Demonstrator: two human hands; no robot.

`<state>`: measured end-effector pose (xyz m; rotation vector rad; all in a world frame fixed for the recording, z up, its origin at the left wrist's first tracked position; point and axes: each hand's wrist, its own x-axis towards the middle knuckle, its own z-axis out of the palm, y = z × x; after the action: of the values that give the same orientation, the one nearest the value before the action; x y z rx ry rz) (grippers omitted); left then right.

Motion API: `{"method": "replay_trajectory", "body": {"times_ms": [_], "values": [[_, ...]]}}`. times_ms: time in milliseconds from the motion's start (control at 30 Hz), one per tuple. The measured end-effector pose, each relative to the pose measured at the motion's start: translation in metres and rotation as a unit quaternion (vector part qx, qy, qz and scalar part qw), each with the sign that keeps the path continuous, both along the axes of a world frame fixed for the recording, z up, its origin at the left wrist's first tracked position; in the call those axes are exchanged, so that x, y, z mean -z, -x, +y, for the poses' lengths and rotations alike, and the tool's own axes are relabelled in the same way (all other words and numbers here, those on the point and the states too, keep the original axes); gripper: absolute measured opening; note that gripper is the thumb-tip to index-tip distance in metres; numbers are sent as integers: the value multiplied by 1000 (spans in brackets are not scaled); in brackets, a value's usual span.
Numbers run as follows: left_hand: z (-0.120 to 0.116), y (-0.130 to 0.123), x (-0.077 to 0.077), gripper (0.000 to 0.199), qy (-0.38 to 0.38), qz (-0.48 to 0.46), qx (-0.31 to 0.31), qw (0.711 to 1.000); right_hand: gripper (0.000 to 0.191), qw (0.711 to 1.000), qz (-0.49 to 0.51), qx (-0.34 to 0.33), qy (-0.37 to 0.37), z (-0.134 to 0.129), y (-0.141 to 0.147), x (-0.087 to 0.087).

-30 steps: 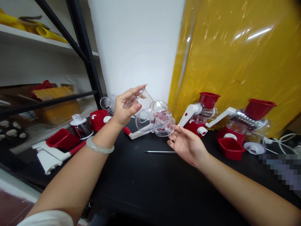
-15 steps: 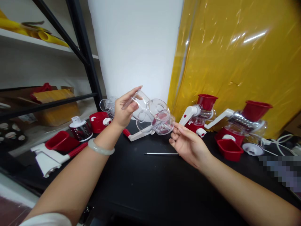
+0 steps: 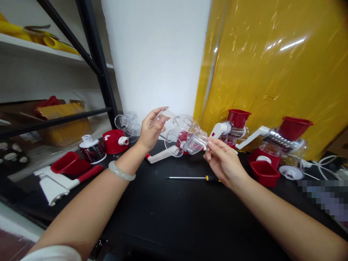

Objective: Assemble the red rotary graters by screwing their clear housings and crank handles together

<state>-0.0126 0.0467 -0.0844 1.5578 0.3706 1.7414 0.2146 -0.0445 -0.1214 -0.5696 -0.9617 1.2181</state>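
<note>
A clear plastic grater housing [image 3: 186, 127] is held up above the black table between both hands, tilted, its round openings showing. My left hand [image 3: 152, 129] wraps round its square-ended feed chute, thumb in front. At the other end, my right hand [image 3: 221, 157] pinches the housing's right-hand edge with thumb and fingertips. Beneath, on the table, lies a screwdriver [image 3: 187, 178] with a yellow and black handle, partly hidden by my right hand. Behind the housing are a white crank handle [image 3: 163, 154] with a red grip and a red part seen through the plastic.
On the left lie a red hopper [image 3: 71, 164], a white arm with a red handle [image 3: 56, 185], a drum grater [image 3: 92, 149], a red base [image 3: 114, 141] and another clear housing [image 3: 126, 121]. Two assembled rotary graters [image 3: 284, 141] stand right. A black shelf frame [image 3: 94, 47] rises left.
Both hands have shifted right and slightly nearer with the clear housing, which has turned a little. The screwdriver's handle and the clear housing behind now show more.
</note>
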Motion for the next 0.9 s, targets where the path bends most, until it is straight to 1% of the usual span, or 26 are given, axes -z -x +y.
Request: {"method": "replay_trajectory", "body": {"times_ms": [267,400,600,767,833,867,900], "values": [[-2,-7,4,54,20,1,-9,1000,38,997,-47,25,-50,-1,0,-1],[-2,-7,4,54,19,1,-12,1000,36,994,-74,31,-76,0,-3,0],[-1,-8,4,49,11,5,-6,1000,33,985,-123,39,-111,3,-8,3],[-3,-7,2,48,29,0,-17,999,27,968,-184,87,-147,6,-13,2],[-1,-6,3,50,34,7,-27,999,25,957,-191,118,-182,8,-15,3],[0,-6,3,51,38,9,-31,999,28,948,-202,134,-207,9,-17,3],[2,-5,5,50,43,11,-35,998,36,935,-222,150,-232,10,-18,4]]}}
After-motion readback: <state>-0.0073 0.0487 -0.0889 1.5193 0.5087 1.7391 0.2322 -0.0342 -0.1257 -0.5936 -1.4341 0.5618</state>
